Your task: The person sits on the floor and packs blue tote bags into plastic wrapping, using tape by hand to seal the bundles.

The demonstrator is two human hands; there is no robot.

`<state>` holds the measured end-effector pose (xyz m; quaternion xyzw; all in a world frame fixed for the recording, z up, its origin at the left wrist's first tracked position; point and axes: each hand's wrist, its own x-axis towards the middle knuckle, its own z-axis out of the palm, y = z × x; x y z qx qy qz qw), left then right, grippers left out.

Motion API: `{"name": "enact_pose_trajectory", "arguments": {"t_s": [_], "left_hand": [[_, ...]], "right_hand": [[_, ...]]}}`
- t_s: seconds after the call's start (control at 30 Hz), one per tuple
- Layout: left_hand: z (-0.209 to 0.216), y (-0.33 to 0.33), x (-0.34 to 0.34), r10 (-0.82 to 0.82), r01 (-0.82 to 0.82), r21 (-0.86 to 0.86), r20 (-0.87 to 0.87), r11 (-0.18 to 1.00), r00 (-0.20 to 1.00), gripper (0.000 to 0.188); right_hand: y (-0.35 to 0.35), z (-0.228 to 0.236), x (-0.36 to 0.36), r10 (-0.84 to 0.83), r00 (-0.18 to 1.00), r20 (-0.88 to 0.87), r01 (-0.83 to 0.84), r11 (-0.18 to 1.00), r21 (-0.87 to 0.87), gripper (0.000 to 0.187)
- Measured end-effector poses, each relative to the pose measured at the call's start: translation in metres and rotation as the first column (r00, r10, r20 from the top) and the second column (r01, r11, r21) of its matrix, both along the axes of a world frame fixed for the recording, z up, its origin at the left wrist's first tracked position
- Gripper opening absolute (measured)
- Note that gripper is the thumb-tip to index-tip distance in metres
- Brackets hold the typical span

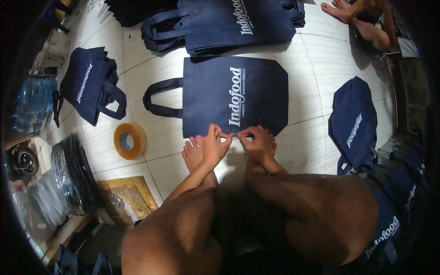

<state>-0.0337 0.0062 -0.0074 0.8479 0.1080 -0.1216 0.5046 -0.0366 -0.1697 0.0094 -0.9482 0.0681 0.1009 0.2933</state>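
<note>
both hands are at the near edge of a navy bag (206, 96), which lies flat on the pale tiled floor (302, 156) in front of the person, its handle loop pointing left and its white print running sideways. the left hand (215, 145) has thumb and forefinger brought together in a pinch at that edge, and the right hand (259, 144) does the same just beside it, the fingertips nearly meeting; whether they grip the bag's edge or a small clear scrap there, i cannot tell. the left foot (192, 155) is just beside the left hand, with its toes near the bag. to the left of the foot, a tape roll (139, 140) lies on the floor. just beyond the bag is a stack (270, 27) of more navy bags, with a smaller pile (78, 85) off to the left and another pile (355, 123) to the right. a co-worker's bare foot (338, 13) shows at the upper right
</note>
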Motion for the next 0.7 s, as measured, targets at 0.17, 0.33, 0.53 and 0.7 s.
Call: {"name": "enact_pose_trajectory", "arguments": {"t_s": [0.17,0.33,0.53,0.7], "left_hand": [[0.001,0.001,0.000,0.009,-0.009,-0.010,0.023,1.000,1.000,0.042],[0.003,0.001,-0.002,0.008,-0.006,-0.068,0.032,0.998,0.999,0.042],[0.001,-0.001,0.003,-0.032,0.030,0.026,0.098,0.999,0.995,0.045],[0.004,0.001,0.002,0.059,-0.064,-0.134,-0.044,0.989,0.997,0.044]], "right_hand": [[0.007,0.025,0.010,-0.024,0.983,-0.184,0.030,0.999,0.029,0.020],[0.002,0.025,0.010,0.021,0.988,-0.153,-0.015,0.999,0.042,0.020],[0.005,0.016,0.014,0.093,0.984,-0.155,-0.100,0.994,-0.041,0.022],[-0.009,0.013,0.015,0.042,0.955,-0.294,-0.009,0.993,0.114,0.025]]}}
